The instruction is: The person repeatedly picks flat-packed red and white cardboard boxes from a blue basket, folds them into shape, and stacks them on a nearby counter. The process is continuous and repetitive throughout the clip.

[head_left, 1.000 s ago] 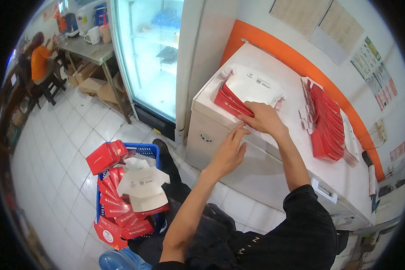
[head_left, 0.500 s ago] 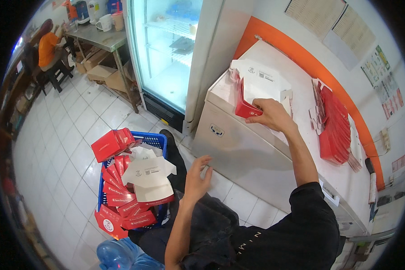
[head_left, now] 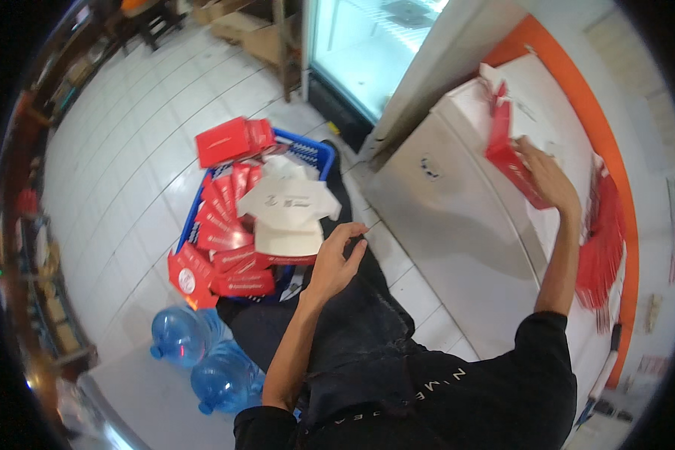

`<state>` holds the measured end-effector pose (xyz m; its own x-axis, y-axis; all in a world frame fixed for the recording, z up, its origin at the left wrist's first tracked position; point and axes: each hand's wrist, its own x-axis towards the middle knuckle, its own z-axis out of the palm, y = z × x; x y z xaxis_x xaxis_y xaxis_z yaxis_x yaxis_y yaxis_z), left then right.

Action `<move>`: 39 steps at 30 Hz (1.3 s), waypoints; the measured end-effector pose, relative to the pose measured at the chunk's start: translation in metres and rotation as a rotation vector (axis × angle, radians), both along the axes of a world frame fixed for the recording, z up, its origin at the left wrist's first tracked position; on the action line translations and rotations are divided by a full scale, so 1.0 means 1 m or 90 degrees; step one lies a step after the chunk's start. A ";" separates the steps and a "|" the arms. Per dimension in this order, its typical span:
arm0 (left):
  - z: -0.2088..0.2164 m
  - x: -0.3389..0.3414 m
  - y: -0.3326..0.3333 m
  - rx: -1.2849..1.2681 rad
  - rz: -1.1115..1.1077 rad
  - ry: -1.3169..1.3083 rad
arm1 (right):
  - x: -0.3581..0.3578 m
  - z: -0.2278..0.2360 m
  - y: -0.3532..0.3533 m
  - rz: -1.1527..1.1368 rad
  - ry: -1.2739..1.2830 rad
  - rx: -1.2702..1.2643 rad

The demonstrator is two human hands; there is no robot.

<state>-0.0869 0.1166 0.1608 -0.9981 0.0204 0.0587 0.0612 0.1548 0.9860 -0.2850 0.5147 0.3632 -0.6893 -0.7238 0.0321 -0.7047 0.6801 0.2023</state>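
Box (head_left: 500, 139), red outside and white inside, is found opened on top of the freezer (head_left: 442, 202), near the freezer's front edge. Its red side is gripped by the right hand (head_left: 547, 176), fingers bent over the wall; the thumb's position cannot be told. The left hand (head_left: 341, 260) is held left of the freezer, nothing grasped, fingers loosely curved and thumb spread. Red cartons (head_left: 601, 244) are stacked near the freezer's back edge. Left of the freezer, a blue basket (head_left: 322, 152) is heaped with red packs (head_left: 221, 206), topped by an opened white-lined one
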 end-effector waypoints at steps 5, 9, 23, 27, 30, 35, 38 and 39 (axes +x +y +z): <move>-0.035 0.073 -0.046 0.035 0.193 -0.213 | 0.068 -0.037 -0.154 -0.135 0.036 -0.612; -0.083 0.098 -0.054 0.114 0.401 -0.270 | 0.098 -0.151 -0.265 0.027 -0.372 -0.455; -0.074 0.087 -0.079 0.231 0.655 -0.181 | 0.184 -0.221 -0.322 0.212 -0.379 -0.383; -0.032 0.076 -0.071 0.169 0.466 -0.166 | 0.144 -0.182 -0.317 0.080 -0.244 -0.433; -0.038 0.074 -0.070 0.183 0.390 -0.174 | 0.116 -0.207 -0.309 -0.027 -0.196 -0.311; -0.089 0.088 -0.075 0.311 0.409 -0.317 | 0.089 -0.284 -0.247 -0.179 -0.515 -0.058; -0.097 0.099 -0.076 0.321 0.464 -0.321 | 0.121 -0.260 -0.249 -0.156 -0.455 0.005; -0.093 0.099 -0.072 0.303 0.482 -0.322 | 0.139 -0.237 -0.251 -0.111 -0.484 -0.077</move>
<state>0.0122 0.0445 0.0675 -0.6496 -0.5404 -0.5348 -0.3296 -0.4337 0.8386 -0.1458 0.2635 0.1264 -0.6570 -0.6247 -0.4220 -0.5011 0.7801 -0.3748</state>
